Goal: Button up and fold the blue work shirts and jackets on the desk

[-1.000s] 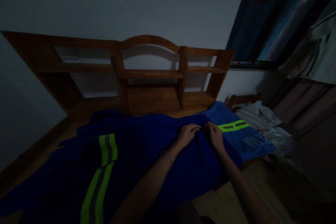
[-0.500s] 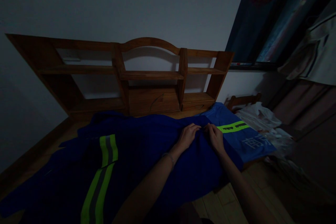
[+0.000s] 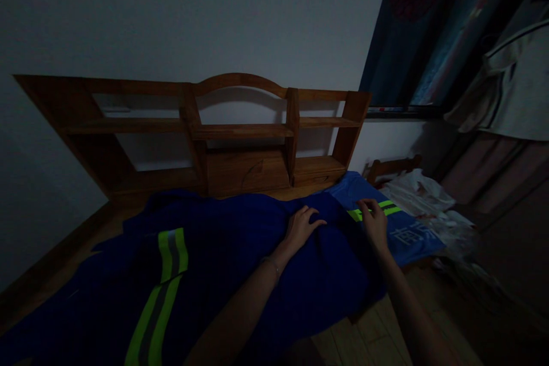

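A dark blue garment [image 3: 253, 246] with yellow-green and grey reflective stripes [image 3: 174, 254] is spread across the wooden surface in front of me. My left hand [image 3: 302, 226] rests on its right part, thumb and fingers apart, holding nothing visible. Farther right, my right hand [image 3: 373, 220] is raised near the garment's edge, its thumb and fingertips pinched together. Whether a thread or something small is between them is too dark to see. Behind that hand lies a lighter blue garment [image 3: 397, 226] with a yellow-green band and white characters.
Along the wall stands a wooden headboard [image 3: 246, 131] with open shelves. White plastic bags [image 3: 422, 191] lie at the right, by a small wooden chair back [image 3: 394, 167]. A pale shirt [image 3: 514, 86] hangs at the far right beside the dark window [image 3: 412, 40].
My right hand has moved right and away from my left hand. Both hands were pinching close together at the cloth; now the left hand's thumb and fingers have parted.
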A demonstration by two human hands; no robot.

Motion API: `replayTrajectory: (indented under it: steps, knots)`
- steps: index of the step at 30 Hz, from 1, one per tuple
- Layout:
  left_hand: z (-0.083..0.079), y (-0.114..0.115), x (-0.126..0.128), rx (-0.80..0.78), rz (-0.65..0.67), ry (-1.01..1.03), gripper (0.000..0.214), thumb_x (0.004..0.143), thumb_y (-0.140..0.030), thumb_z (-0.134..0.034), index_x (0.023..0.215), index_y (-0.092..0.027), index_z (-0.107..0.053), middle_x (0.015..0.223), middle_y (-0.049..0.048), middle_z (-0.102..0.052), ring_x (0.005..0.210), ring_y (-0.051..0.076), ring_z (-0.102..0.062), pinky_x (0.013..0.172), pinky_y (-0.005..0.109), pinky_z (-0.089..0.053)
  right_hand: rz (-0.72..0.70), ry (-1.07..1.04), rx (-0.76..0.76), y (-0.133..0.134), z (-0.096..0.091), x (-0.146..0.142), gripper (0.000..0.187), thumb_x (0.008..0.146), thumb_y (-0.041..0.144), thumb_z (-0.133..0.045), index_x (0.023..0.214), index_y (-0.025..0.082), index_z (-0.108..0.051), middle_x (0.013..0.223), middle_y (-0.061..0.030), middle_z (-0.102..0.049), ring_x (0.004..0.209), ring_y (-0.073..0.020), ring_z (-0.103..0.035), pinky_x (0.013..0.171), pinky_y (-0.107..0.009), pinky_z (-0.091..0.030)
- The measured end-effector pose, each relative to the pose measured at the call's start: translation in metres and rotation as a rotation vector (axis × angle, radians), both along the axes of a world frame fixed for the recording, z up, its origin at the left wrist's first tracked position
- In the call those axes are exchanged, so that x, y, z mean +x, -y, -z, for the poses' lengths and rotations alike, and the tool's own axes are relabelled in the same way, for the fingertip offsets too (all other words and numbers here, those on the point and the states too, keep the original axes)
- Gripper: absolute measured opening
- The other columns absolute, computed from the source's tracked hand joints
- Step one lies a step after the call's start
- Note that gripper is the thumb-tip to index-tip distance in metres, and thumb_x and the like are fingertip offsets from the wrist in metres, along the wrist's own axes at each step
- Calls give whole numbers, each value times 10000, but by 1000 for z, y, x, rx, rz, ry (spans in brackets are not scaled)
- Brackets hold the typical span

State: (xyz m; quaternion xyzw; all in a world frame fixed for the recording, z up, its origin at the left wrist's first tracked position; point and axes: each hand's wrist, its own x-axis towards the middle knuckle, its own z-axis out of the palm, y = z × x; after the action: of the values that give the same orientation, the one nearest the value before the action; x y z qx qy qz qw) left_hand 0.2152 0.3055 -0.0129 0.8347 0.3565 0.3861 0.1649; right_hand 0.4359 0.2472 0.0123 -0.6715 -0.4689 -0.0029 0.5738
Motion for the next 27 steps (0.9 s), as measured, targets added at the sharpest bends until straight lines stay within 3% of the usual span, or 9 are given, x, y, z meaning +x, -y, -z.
replayTrajectory:
  steps: [3, 8, 11, 15, 18, 27]
  knots:
    - [-1, 3, 2, 9, -29, -93, 344, 826, -506, -548, 1047, -246, -590, 975, 13, -614, 902, 165, -594, 812, 261, -462, 45, -25, -96, 1, 20, 21, 345, 802, 460, -487, 910, 167, -632, 909, -98, -659, 843, -229, -593, 756, -324, -420]
    - [-12, 8, 30, 205, -21, -226, 323, 831, -423, -580, 1088, -229, -564, 1028, 53, -569, 957, 189, -559, 824, 300, -457, -95, -2, -221, 0, 42, 23, 305, 802, 403, -471, 916, 193, -662, 919, -80, -676, 863, -244, -612, 760, -335, -427]
    - [-16, 8, 60, 302, 61, -310, 258, 836, -321, -591, 1074, -221, -571, 1070, 68, -557, 1006, 206, -540, 845, 322, -452, -153, 15, -242, 0, 39, 20, 301, 817, 391, -448, 829, 196, -677, 875, -69, -685, 804, -236, -618, 715, -314, -426]
    - [-13, 4, 87, 221, 95, -380, 168, 906, -217, -459, 969, -219, -614, 953, 45, -590, 874, 168, -595, 753, 272, -472, -183, 17, -236, 3, 35, 21, 304, 824, 376, -438, 738, 186, -658, 751, -38, -669, 709, -212, -603, 646, -282, -409]
    - [-9, 2, 89, 162, 91, -336, 206, 927, -242, -421, 999, -234, -613, 956, 32, -595, 808, 137, -614, 732, 240, -474, -234, -19, -204, 5, 36, 22, 273, 815, 364, -456, 733, 179, -641, 725, -24, -655, 706, -202, -594, 651, -269, -406]
    - [-8, 9, 86, 247, 23, -296, 266, 944, -291, -382, 1129, -228, -562, 1062, 64, -589, 777, 138, -640, 654, 221, -469, -348, -149, -87, 7, 29, 16, 206, 784, 335, -505, 791, 166, -624, 762, -26, -643, 727, -193, -575, 674, -262, -419]
